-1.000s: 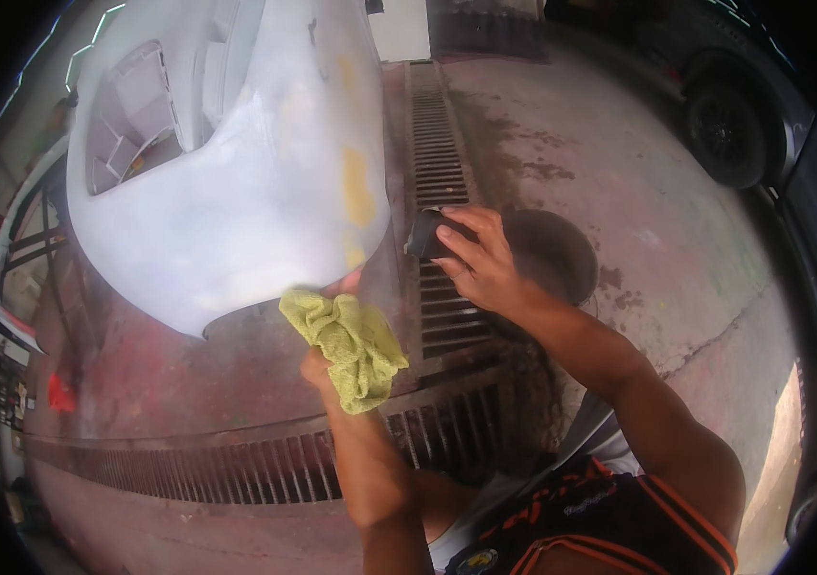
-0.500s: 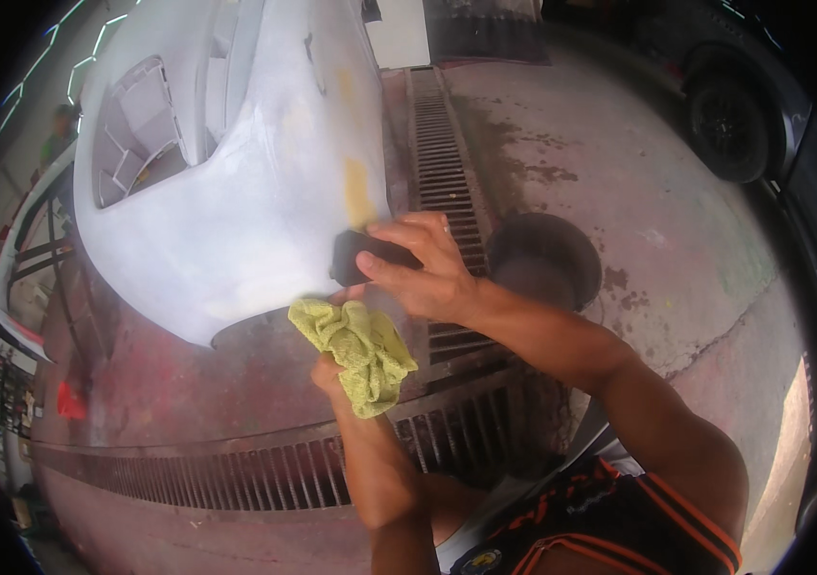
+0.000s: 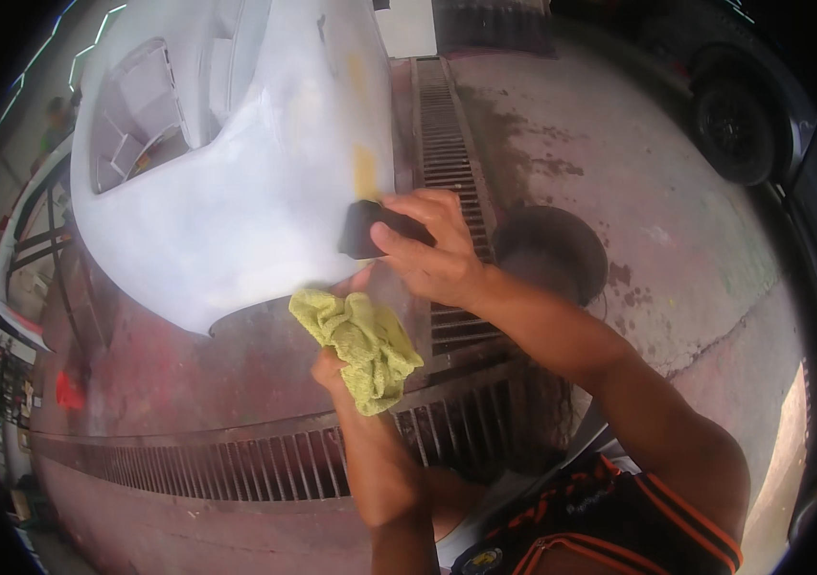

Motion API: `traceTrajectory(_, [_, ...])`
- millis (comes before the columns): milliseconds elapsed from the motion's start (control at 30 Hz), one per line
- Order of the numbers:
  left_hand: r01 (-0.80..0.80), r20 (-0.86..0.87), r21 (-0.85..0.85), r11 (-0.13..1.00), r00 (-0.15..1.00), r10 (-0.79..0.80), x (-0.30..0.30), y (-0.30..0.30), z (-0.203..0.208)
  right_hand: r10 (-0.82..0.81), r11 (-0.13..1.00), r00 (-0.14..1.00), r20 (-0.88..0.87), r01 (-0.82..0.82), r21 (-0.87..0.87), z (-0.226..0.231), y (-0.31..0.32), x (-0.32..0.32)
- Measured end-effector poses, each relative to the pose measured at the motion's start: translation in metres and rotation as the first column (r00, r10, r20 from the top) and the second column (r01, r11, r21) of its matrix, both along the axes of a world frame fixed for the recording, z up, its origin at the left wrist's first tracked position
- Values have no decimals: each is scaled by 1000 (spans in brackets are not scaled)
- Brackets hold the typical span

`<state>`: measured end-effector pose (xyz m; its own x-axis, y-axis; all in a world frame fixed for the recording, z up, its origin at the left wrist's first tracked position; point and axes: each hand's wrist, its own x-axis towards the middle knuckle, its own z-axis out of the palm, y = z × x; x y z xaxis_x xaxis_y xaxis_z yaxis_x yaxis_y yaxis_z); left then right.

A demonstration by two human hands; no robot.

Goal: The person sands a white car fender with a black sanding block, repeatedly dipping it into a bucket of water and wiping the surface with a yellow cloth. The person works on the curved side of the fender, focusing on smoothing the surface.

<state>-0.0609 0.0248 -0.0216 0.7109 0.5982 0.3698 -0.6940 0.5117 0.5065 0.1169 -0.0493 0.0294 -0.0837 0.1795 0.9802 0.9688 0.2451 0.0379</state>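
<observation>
A large bumper-like car body panel [image 3: 188, 230] in pale grey-white primer fills the upper left, with yellowish patches [image 3: 364, 171] along its right side. My right hand [image 3: 442, 249] is closed around a black sanding block [image 3: 362, 230], which sits against the panel's lower right edge, just below one patch. Below it, my left hand [image 3: 328, 368] has a yellow-green cloth [image 3: 360, 345] draped over it and gripped. The cloth hides most of the left fingers; one or two tips show near the panel's lower edge.
A dark bucket [image 3: 552, 254] stands right of my right hand. Metal drain grates [image 3: 236, 468] cross the floor below and beside the panel. A dark vehicle's wheel [image 3: 732, 125] is at the upper right. Another panel frame [image 3: 20, 249] stands at the left, near a red object [image 3: 69, 391].
My right hand has moved the black sanding block slightly up and to the right along the panel's edge. My left hand and the cloth have hardly moved. The view has shifted a little.
</observation>
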Motion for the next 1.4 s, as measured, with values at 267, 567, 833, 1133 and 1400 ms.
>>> traceTrajectory(267, [35, 46, -96, 995, 998, -30, 3, -1, -4, -37, 997, 999, 20, 36, 63, 33, -7, -7])
traceTrajectory(567, [59, 100, -119, 991, 994, -47, 6, 1, -15, -109, 994, 986, 130, 109, 10, -2, -14, 1])
traceTrajectory(833, [103, 126, -201, 974, 989, -78, 6, -1, -6, -114, 993, 979, 167, 114, 10, -17, -16, 11])
traceTrajectory(1133, [87, 73, -180, 980, 995, -74, 7, 9, -23, -102, 994, 969, 223, 108, -12, -10, -16, 13])
traceTrajectory(1400, [124, 29, -182, 975, 992, -121, 0, 7, -14, -69, 988, 947, 314, 109, -111, -6, -17, 20])
